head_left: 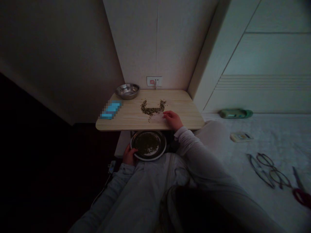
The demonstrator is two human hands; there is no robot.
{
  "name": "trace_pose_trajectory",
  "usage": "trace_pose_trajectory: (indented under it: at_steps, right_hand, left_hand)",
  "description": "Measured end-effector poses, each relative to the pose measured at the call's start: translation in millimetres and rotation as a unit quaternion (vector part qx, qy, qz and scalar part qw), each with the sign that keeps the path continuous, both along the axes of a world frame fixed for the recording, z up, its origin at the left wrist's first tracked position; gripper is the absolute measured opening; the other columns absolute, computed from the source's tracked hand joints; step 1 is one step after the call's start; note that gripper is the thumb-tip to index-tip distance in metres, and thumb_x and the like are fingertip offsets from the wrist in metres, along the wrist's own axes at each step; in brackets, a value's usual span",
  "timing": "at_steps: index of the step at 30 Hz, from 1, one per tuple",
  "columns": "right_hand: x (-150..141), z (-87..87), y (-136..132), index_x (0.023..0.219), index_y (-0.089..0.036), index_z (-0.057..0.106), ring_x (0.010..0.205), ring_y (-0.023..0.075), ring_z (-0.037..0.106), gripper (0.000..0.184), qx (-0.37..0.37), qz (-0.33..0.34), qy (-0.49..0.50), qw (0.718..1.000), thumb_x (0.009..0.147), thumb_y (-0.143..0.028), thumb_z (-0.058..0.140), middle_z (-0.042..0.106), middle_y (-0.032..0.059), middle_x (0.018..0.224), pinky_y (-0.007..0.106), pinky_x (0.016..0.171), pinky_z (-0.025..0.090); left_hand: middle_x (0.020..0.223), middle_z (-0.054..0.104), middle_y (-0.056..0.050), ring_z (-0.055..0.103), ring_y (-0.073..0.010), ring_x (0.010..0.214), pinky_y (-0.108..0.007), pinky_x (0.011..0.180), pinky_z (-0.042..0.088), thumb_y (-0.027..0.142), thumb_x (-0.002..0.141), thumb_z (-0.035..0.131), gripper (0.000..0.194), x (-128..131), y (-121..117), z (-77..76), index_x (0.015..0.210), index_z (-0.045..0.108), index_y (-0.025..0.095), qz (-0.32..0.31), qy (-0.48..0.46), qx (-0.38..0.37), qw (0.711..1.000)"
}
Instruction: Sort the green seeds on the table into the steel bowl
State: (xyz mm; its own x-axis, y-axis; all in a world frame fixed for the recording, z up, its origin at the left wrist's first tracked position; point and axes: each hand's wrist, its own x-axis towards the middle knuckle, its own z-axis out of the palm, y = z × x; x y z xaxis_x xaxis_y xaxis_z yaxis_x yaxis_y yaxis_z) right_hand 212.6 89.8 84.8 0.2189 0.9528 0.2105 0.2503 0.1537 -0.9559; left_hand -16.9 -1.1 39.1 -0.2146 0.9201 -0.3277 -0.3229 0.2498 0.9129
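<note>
A small wooden table point(184, 113) carries a loose pile of small dark green grains point(151, 109). My right hand point(173, 119) rests on the tabletop just right of the pile, fingers curled and pointing at the grains. Below the table's front edge my left hand point(129, 156) grips the left rim of a round metal plate point(148, 145), which holds more of the same grains.
An empty steel bowl point(127, 91) stands at the table's back left, a blue object point(110, 109) at its left edge. A wall socket point(154, 81) is behind. On the bed to the right lie a green case point(235, 113), a remote point(241, 137), glasses point(268, 170) and scissors point(301, 191).
</note>
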Motion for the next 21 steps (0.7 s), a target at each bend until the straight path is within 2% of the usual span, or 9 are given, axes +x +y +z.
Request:
trace_pose_trajectory:
  at_steps: [7, 13, 21]
  right_hand:
    - [-1, 1.9, -2, 0.079, -0.017, 0.059, 0.060, 0.0101, 0.055, 0.016, -0.013, 0.035, -0.019, 0.999, 0.068, -0.025, 0.051, 0.063, -0.0019, 0.064, 0.026, 0.066, 0.043]
    - [-2, 4.2, -4, 0.079, -0.017, 0.059, 0.062, 0.0106, 0.056, 0.017, -0.014, 0.035, -0.001, 0.999, 0.066, -0.026, 0.052, 0.063, -0.0016, 0.064, 0.026, 0.067, 0.043]
    - [-1, 1.9, -4, 0.081, -0.016, 0.060, 0.065, 0.0112, 0.057, 0.019, -0.009, 0.065, -0.016, 0.998, 0.068, -0.027, 0.051, 0.064, -0.0006, 0.066, 0.028, 0.072, 0.043]
  left_hand:
    - [0.060, 0.060, 0.002, 0.052, -0.0124, 0.053, -0.023, 0.048, 0.039, 0.012, 0.043, 0.056, 0.035, -1, -1, 2.0, 0.076, 0.065, 0.018, -0.001, -0.023, 0.005, 1.000]
    - [0.059, 0.060, 0.004, 0.049, -0.0108, 0.046, -0.022, 0.041, 0.036, 0.015, 0.047, 0.058, 0.042, -3, -1, -7.4, 0.088, 0.065, 0.019, -0.003, -0.018, -0.010, 1.000]
    - [0.052, 0.057, 0.004, 0.049, -0.0112, 0.045, -0.022, 0.041, 0.036, 0.014, 0.045, 0.057, 0.044, -5, 1, -9.0, 0.089, 0.065, 0.018, 0.001, -0.020, -0.003, 1.000]
